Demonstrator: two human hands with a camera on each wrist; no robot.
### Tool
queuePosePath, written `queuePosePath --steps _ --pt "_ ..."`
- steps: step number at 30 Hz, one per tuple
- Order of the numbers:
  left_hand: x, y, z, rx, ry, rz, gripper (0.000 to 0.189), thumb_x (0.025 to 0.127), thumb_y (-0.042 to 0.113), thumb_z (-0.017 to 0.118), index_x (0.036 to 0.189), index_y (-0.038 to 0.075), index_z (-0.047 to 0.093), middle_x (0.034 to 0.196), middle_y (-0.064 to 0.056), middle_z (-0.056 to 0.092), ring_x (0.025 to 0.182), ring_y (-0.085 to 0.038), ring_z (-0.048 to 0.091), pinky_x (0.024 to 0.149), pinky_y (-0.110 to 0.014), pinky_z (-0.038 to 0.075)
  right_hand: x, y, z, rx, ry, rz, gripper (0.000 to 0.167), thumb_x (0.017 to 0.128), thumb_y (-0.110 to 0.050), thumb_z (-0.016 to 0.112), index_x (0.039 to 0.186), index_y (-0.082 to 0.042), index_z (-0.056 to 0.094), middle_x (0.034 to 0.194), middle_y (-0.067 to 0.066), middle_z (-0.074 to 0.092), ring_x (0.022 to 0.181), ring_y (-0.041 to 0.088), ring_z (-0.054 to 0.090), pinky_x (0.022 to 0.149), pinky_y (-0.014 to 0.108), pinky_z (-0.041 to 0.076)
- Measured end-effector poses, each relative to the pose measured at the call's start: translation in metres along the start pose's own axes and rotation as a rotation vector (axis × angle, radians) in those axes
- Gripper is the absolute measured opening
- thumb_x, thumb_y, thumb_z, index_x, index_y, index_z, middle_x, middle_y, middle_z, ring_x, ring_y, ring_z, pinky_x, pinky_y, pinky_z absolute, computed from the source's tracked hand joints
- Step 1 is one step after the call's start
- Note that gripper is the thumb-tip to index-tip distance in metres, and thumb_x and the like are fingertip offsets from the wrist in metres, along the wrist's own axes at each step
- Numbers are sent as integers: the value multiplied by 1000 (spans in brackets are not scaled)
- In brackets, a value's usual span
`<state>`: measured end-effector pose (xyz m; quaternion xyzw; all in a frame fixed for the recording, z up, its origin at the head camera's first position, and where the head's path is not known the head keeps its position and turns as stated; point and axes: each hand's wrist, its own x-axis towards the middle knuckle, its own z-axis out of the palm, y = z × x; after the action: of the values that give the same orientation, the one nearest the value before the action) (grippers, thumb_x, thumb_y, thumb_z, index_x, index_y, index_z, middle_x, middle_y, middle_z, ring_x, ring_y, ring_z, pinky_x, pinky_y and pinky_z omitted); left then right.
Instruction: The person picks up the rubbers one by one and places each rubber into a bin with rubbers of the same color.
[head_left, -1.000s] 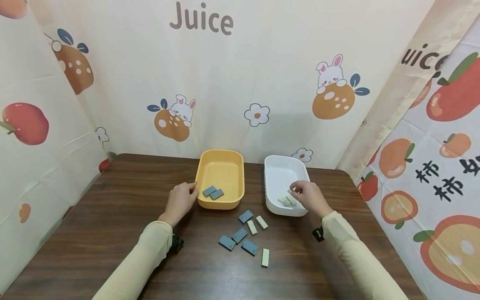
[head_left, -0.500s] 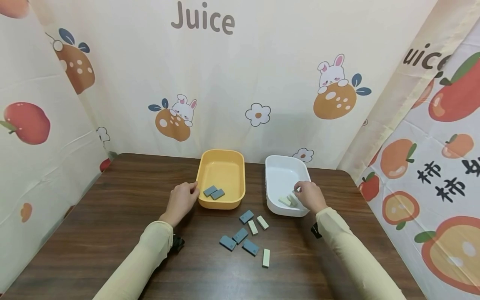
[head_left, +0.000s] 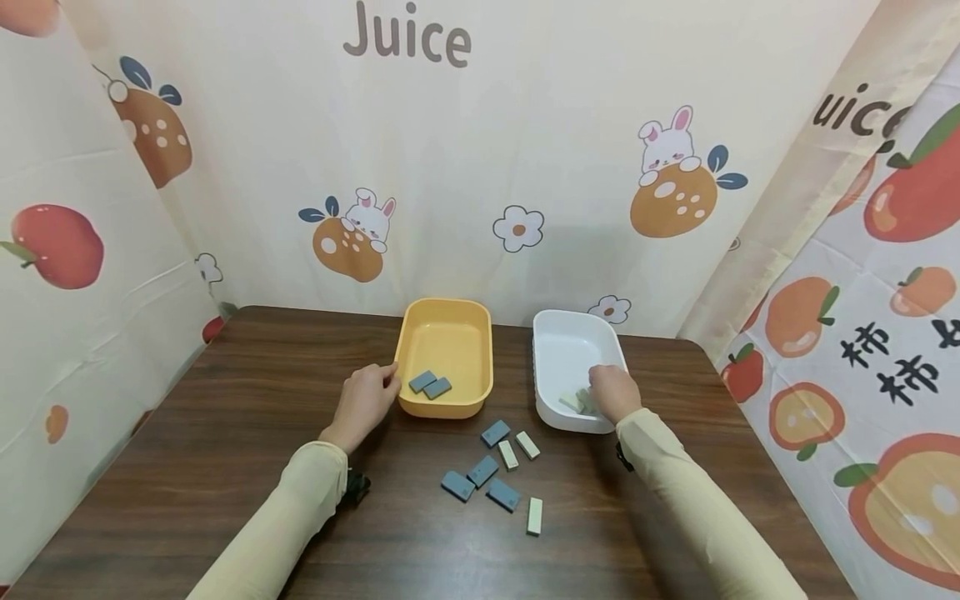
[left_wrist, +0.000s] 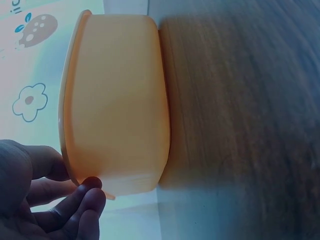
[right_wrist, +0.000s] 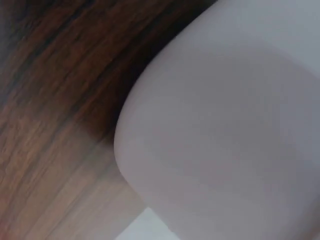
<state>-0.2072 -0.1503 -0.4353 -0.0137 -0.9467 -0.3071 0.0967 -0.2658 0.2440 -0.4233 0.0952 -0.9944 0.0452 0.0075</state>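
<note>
My left hand (head_left: 367, 402) pinches the left rim of a yellow plastic bin (head_left: 476, 350). In the left wrist view, the thumb and fingers (left_wrist: 90, 200) meet at the rim of the same bin. Two slate-blue rectangular blocks (head_left: 438, 388) lie inside it. My right hand (head_left: 615, 392) reaches over the right side of a white plastic bin (head_left: 562, 333), beside several pale green blocks (head_left: 571, 402). Its fingers point down and are hidden, so I cannot tell what they hold. Only the white bin's outer wall (right_wrist: 210, 130) and the tabletop fill the right wrist view.
Several slate-blue blocks (head_left: 502, 494) lie on the dark wooden table (head_left: 300, 517) in front of the bins. Among them are three pale green blocks (head_left: 534, 517). A printed curtain (head_left: 450, 150) hangs right behind the table's back edge.
My right hand has moved slightly forward and deeper into the white bin, and its fingertips have gone out of sight. My left hand stays at the yellow bin's rim.
</note>
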Motion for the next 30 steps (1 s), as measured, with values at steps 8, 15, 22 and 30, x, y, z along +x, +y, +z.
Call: queuePosePath --steps 8,15,22,30 --pt "1 0 1 3 -5 2 37 93 15 57 126 -1 63 84 -17 69 54 -17 44 50 -26 36 5 2 6 4 -54 20 15 86 -1 55 84 2 69 85 20 71 75 30 64 72 48 53" --pt "1 0 2 7 -4 -1 36 93 15 58 126 0 64 86 -17 68 56 -17 44 52 -26 37 6 -1 4 94 -113 45 17 84 -3 58 94 4 70 97 22 71 89 36 64 87 49 50" --pt "1 0 2 5 -1 1 36 93 15 58 125 0 64 82 -17 67 55 -17 44 51 -27 37 5 2 3 124 -129 71 19 83 -1 58 96 5 69 99 23 70 86 33 61 84 48 50" --pt "1 0 3 4 16 10 36 92 16 59 125 1 65 82 -17 67 56 -18 44 52 -27 37 2 5 -4 207 -95 104 21 90 -11 59 101 3 70 99 21 70 83 32 63 77 47 51"
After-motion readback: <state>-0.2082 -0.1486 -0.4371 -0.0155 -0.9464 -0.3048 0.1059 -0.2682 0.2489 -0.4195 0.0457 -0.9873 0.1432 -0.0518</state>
